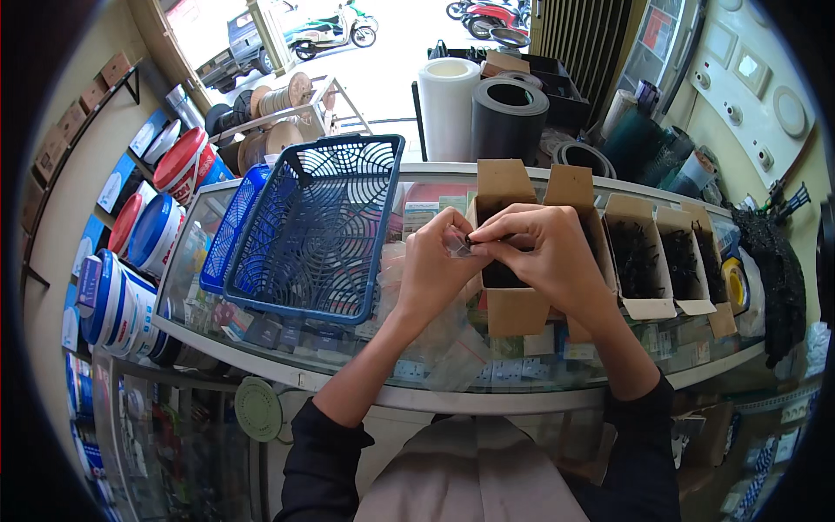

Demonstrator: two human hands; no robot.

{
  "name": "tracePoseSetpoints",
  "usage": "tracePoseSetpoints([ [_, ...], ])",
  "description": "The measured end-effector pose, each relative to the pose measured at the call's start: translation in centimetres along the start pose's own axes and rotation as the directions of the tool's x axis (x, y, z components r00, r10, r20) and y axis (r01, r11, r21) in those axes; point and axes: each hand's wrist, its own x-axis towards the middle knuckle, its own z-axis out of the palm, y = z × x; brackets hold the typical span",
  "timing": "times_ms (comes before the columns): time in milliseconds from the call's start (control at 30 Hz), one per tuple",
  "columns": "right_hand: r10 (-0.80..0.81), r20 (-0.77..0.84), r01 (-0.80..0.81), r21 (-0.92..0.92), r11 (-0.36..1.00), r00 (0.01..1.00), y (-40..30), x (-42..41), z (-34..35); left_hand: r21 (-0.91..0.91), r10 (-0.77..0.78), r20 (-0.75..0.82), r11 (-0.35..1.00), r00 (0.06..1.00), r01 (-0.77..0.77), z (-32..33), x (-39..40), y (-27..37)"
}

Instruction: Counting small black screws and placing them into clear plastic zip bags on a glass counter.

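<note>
My left hand grips a small clear plastic bag, mostly hidden by the fingers. Close against it, my right hand pinches a tiny black piece at the bag's mouth. Both hands hover over the glass counter, above an open cardboard box whose flaps are folded out. To its right stand more cardboard boxes, one of them a narrow box filled with small black parts. Below my left hand, several clear plastic bags lie on the glass.
A dark blue plastic basket rests on a brighter blue one at the counter's left. Behind the counter stand a white roll and a dark grey roll. A tape roll sits at the right end.
</note>
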Motion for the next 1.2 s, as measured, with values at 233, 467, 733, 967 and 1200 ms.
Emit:
tracePoseSetpoints([
  [233, 0.003, 0.050, -0.002, -0.032, 0.999, 0.999, -1.4, 0.8, -0.3, 0.093, 0.023, 0.013, 0.995, 1.000, -0.024, 0.0, 0.1, 0.6],
  [467, -0.082, 0.097, 0.097, -0.170, 0.981, 0.992, -0.9, 1.7, 0.0, -0.028, 0.102, -0.024, 0.994, 0.994, -0.103, 0.5, 0.1, 0.0],
  [733, -0.122, 0.118, 0.133, -0.087, 0.987, 0.986, -0.5, 2.3, -0.3, -0.048, 0.056, -0.005, 0.997, 0.998, -0.056, 0.3, 0.2, -0.2],
  [967, -0.078, 0.036, 0.082, -0.149, 0.985, 0.996, 0.2, 2.9, -1.6, 0.071, -0.025, -0.045, 0.997, 0.999, 0.028, 0.0, 0.1, 1.1],
  [1200, 0.234, 0.385, 0.045, -0.593, 0.804, 0.893, 3.6, 1.9, -2.6, 0.008, -0.004, -0.132, 1.000, 0.991, 0.006, 0.2, 0.5, -0.7],
])
